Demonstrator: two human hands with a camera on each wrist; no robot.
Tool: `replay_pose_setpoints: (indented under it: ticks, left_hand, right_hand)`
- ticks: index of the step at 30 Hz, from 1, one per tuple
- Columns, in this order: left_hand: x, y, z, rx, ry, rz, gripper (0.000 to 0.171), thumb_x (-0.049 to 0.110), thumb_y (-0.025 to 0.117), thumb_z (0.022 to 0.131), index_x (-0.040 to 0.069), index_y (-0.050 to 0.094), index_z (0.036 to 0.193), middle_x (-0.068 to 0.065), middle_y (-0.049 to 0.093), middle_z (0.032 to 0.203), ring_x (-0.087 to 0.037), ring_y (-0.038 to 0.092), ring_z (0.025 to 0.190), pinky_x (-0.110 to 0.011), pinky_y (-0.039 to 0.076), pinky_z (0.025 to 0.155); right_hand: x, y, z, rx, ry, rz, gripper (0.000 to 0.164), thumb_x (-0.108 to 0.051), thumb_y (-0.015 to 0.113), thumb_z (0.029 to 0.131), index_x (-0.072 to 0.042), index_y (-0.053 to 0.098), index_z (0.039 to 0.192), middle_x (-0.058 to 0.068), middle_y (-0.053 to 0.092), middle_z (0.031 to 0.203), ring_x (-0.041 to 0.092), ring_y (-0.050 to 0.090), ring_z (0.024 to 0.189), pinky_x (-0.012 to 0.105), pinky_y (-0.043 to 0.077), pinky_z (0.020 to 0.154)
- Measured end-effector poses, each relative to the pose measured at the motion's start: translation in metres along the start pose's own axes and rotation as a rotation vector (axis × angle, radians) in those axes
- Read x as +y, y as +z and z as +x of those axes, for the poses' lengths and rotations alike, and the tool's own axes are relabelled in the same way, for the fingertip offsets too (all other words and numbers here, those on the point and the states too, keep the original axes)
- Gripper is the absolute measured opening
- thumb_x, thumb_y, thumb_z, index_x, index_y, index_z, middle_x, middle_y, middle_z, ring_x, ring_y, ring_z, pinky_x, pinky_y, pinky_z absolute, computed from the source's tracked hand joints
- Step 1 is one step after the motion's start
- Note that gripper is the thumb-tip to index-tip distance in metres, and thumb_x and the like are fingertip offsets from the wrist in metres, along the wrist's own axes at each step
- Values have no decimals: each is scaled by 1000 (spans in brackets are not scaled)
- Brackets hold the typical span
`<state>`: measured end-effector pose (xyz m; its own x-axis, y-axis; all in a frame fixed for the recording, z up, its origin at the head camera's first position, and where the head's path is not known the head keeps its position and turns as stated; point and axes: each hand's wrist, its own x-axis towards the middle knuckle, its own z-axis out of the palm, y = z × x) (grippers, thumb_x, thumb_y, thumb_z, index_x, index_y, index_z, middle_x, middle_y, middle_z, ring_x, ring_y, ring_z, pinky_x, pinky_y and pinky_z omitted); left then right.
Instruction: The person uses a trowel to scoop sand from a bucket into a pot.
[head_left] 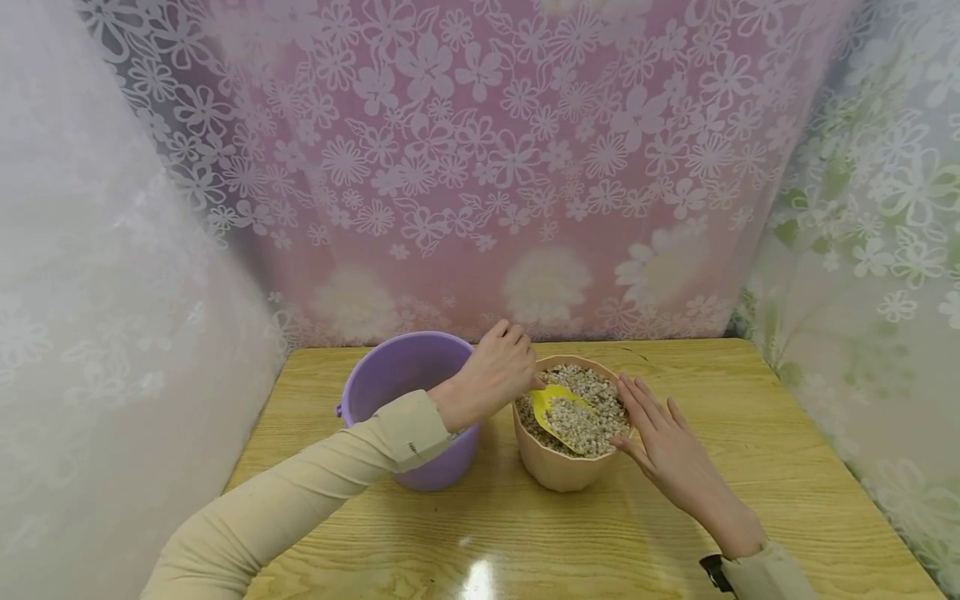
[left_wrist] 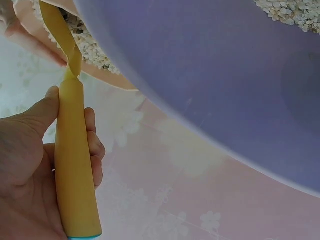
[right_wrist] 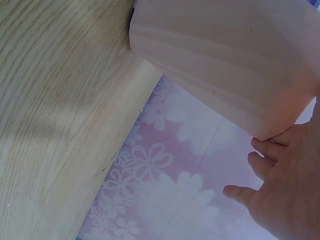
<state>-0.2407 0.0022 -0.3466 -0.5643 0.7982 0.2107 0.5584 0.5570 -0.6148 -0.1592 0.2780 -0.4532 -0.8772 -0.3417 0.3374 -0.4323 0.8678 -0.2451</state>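
Note:
My left hand [head_left: 497, 367] grips the handle of a yellow scoop [left_wrist: 75, 160], thumb along one side and fingers wrapped round the other. The scoop's blade, heaped with pale gravel [head_left: 573, 423], sits in a peach faceted flower pot [head_left: 562, 475] filled nearly to the rim with the same grit. Against the pot's right side rests my right hand [head_left: 671, 450], its fingers extended along the rim; the right wrist view has its fingertips at the pot's edge. A purple bucket [head_left: 438, 475] stands left of the pot, partly covered by my left forearm; pale gravel [left_wrist: 295, 12] lies inside it.
Both containers stand on a wood-grain table [head_left: 360, 533]. Behind it hangs a pink flowered sheet [head_left: 480, 208], with pale patterned sheets on the left [head_left: 112, 292] and right [head_left: 862, 275]. A dark band [head_left: 716, 573] circles my right wrist.

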Motion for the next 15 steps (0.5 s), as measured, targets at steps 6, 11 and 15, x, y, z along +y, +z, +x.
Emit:
replay_pose_setpoints:
  ticks: [6,11,15]
  left_hand:
    - [-6,0,-5,-18,11,12,52,59,42,103,20,69,81,3,66,87,-15,55,86,-29,30,77]
    - [-10,0,-8,2,3,22,50,60,47,100,20,65,76,4,65,85,-16,54,84,-29,34,79]
    - [-11,1,-10,3,3,30,52,63,46,99,20,65,77,4,65,88,-16,56,88,-29,36,81]
  right_hand:
    - [-1,1,0,11,-11,-7,76,-42,56,103,-7,21,161,18,25,165,31,19,154,62,15,119]
    - [-1,1,0,4,-3,-9,77,-41,56,103,-8,20,162,17,24,165,33,20,153,60,14,120]
    - [-1,1,1,-12,15,-4,77,-41,56,103,-9,18,162,17,23,166,37,21,152,61,14,120]
